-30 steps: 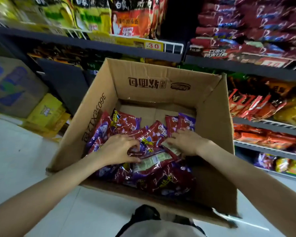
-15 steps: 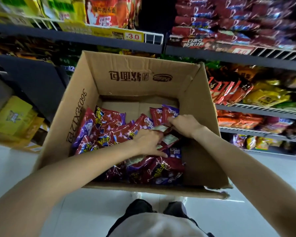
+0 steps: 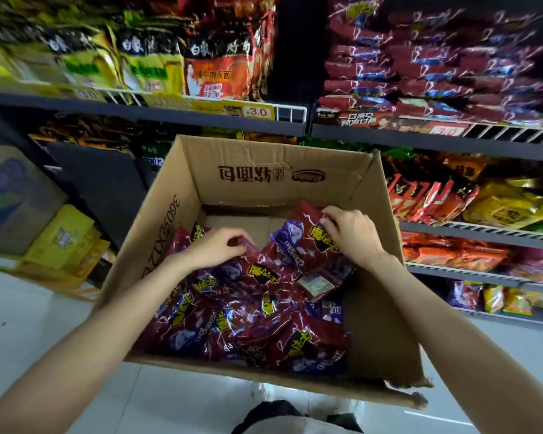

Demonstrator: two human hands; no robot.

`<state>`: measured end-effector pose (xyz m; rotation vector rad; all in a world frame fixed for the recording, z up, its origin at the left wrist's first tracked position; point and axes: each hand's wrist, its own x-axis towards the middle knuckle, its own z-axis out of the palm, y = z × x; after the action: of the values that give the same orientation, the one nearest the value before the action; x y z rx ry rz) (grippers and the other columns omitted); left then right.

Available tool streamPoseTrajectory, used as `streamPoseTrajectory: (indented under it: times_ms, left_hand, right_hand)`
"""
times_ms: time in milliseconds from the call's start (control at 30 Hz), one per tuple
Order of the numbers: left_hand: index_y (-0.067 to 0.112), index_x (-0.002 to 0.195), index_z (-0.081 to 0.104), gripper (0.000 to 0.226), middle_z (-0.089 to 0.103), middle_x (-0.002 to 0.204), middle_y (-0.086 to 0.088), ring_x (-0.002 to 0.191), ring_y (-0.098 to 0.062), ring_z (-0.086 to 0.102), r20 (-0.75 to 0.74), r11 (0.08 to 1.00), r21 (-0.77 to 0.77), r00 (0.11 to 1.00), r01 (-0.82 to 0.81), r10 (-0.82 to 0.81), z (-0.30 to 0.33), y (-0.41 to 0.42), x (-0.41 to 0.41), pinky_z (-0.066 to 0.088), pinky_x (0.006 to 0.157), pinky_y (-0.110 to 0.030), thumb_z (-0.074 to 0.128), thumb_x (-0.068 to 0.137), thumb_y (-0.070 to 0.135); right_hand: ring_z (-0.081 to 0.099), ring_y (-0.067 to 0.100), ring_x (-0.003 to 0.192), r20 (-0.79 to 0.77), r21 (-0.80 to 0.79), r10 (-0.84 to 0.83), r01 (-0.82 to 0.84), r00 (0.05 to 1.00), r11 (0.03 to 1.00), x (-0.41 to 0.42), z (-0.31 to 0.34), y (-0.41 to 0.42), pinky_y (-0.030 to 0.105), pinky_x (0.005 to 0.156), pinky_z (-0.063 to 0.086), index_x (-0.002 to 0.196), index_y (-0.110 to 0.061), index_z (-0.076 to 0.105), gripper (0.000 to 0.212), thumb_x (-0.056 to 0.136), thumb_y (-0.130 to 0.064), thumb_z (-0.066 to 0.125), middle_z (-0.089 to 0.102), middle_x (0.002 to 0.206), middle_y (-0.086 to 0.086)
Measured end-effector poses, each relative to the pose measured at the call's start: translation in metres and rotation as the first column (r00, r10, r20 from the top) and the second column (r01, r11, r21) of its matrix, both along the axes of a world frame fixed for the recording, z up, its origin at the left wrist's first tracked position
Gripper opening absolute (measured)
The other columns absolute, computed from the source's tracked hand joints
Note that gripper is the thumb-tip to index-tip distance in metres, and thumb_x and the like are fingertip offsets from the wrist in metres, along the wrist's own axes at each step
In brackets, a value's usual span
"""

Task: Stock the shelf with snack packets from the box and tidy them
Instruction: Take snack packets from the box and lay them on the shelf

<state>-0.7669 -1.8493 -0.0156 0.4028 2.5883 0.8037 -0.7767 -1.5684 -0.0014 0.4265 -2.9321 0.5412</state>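
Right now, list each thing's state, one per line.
Box: open, partly filled with packets.
Packets: loose heap in box.
Left hand: gripping a packet in the heap.
Right hand: pinching a raised packet.
Upper right shelf: stacked with red packets.

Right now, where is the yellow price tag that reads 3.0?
In the head view, the yellow price tag is clipped to the front rail of the upper left shelf, under the orange noodle packet and above the cardboard box.
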Motion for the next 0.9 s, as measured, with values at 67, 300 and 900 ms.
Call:
streamPoseTrajectory:
  times_ms: [67,300,900]
  left_hand:
    - [0.042,0.089,0.055,0.015,0.063,0.099,0.017,0.093,-0.002,0.059,-0.056,0.997,0.056,0.997,-0.053,0.056,0.017,-0.007,0.004,0.043,0.079,-0.024,0.058,0.092,0.027]
    - [0.031,0.095,0.054,0.006,0.063,0.087,0.014,0.078,0.006,0.057,-0.293,0.971,0.184,0.935,-0.152,0.202,0.097,0.011,0.004,0.042,0.06,-0.008,0.05,0.096,0.027]
    - [0.025,0.099,0.055,0.005,0.062,0.084,0.014,0.075,0.006,0.061,-0.602,0.908,0.395,0.785,0.137,0.144,0.205,0.255,-0.084,0.05,0.064,-0.016,0.051,0.096,0.022]
  right_hand:
    - [0.064,0.036,0.08,-0.035,-0.093,-0.005,0.002,0.999,0.996,0.0,0.01,0.0,0.038,0.065,0.048,0.114,-0.01,0.059,0.025,0.098,-0.025,0.048,0.069,0.086,0.015]
    - [0.061,0.032,0.056,-0.396,-0.164,-0.02,-0.05,0.918,0.985,-0.001,0.072,0.031,0.027,0.049,0.034,0.102,-0.005,0.055,0.016,0.098,-0.018,0.046,0.062,0.069,0.009]
    - [0.055,-0.008,0.056,-0.147,-0.619,-0.337,0.18,0.93,0.765,0.013,0.176,0.281,0.006,0.054,0.04,0.096,-0.014,0.065,0.007,0.09,-0.014,0.061,0.066,0.067,-0.015]
